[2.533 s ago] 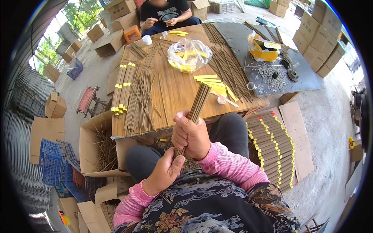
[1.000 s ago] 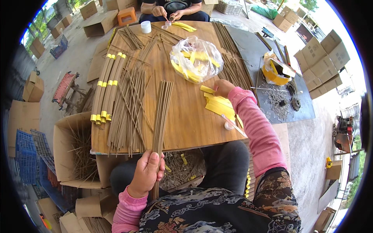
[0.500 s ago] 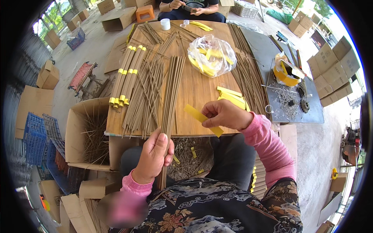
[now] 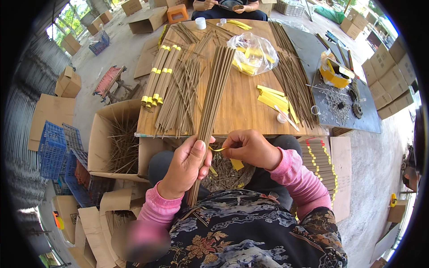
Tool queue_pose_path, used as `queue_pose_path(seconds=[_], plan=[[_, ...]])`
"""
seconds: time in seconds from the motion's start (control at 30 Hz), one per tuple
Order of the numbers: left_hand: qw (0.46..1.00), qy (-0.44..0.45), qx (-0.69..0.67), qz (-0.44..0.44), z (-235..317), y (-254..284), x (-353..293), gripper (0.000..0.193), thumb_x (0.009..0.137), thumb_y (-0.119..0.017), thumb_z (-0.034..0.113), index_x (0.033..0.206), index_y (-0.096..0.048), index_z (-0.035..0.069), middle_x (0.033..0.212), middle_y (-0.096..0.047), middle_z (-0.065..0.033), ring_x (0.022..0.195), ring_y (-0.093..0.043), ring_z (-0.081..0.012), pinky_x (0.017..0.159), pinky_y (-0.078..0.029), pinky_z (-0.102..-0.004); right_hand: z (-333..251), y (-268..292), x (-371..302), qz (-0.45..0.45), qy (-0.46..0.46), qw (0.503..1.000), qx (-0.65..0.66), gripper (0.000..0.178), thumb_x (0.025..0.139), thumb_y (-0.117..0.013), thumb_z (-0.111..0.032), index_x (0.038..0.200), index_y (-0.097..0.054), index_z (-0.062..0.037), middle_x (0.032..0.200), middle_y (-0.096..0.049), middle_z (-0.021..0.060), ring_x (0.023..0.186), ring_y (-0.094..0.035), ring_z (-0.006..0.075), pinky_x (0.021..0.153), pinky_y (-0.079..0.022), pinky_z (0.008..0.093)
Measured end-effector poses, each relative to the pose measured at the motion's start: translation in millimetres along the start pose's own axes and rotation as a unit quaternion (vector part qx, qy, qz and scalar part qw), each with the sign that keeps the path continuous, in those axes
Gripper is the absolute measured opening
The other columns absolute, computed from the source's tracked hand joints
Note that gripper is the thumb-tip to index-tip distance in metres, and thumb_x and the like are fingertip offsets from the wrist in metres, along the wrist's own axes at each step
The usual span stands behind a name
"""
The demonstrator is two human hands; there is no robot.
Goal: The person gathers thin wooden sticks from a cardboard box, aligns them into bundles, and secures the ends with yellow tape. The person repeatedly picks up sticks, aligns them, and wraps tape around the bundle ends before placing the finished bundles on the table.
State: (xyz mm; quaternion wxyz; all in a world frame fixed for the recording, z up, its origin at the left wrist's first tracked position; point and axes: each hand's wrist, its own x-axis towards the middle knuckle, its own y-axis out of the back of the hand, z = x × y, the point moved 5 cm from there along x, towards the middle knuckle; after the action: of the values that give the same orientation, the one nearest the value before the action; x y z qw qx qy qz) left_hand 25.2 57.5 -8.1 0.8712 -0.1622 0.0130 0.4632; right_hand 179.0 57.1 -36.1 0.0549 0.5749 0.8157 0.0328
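My left hand is wrapped round a bundle of thin brown incense sticks, held tilted in front of the table's near edge. A yellow paper strip is pinched in my right hand, and its curved end reaches the bundle beside my left fingers. Whether that end sticks to the sticks, I cannot tell. On the table, a stack of yellow strips lies near a small white pot with a flat stick across it. Loose sticks and several yellow-banded bundles lie to the left.
A clear bag of yellow strips sits on the wooden table. At left stands a cardboard box of sticks. More banded bundles lie low at right. A grey board holds a yellow box. Another person sits opposite.
My right hand has brought the yellow strip down and left to the bundle, where its end now bends. The view has shifted, showing the white pot that my right hand covered before.
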Motion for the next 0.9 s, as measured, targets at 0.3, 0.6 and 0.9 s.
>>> queue_pose_path(seconds=[0.3,0.6,0.9], plan=[[0.999,-0.002,0.031,0.008,-0.7,-6.5,-4.4,0.028,0.095,-0.036,0.032,0.097,-0.046,0.006,0.067,-0.045,0.0004,0.05,-0.038,-0.0027,0.043,-0.034,-0.0161,-39.5,-12.5,-21.7,0.132,0.252,0.931,-0.228,0.023,0.074,-0.064,-0.007,0.095,-0.058,-0.0013,0.072,-0.058,0.0108,0.064,-0.058,0.0251,0.057,-0.046,0.0298],[0.994,0.016,0.103,-0.02,2.0,-0.2,-15.2,0.038,0.093,-0.038,0.038,0.107,-0.045,0.004,0.067,-0.045,-0.0011,0.048,-0.038,-0.0044,0.043,-0.032,-0.0164,-24.0,-19.4,-42.2,0.112,0.117,0.987,0.012,0.014,0.088,-0.053,-0.011,0.091,-0.055,0.0018,0.065,-0.054,0.002,0.059,-0.051,0.0066,0.054,-0.044,0.0225],[0.991,0.041,0.118,-0.048,-14.8,-10.8,-30.7,0.039,0.094,-0.037,0.032,0.122,-0.039,0.004,0.069,-0.046,-0.0002,0.05,-0.04,-0.0033,0.045,-0.033,-0.0152,-18.1,-41.9,-39.4,0.027,-0.01,0.991,0.13,0.022,0.086,-0.059,-0.02,0.077,-0.056,0.0009,0.061,-0.052,-0.0009,0.055,-0.047,0.0038,0.047,-0.038,0.0191]])
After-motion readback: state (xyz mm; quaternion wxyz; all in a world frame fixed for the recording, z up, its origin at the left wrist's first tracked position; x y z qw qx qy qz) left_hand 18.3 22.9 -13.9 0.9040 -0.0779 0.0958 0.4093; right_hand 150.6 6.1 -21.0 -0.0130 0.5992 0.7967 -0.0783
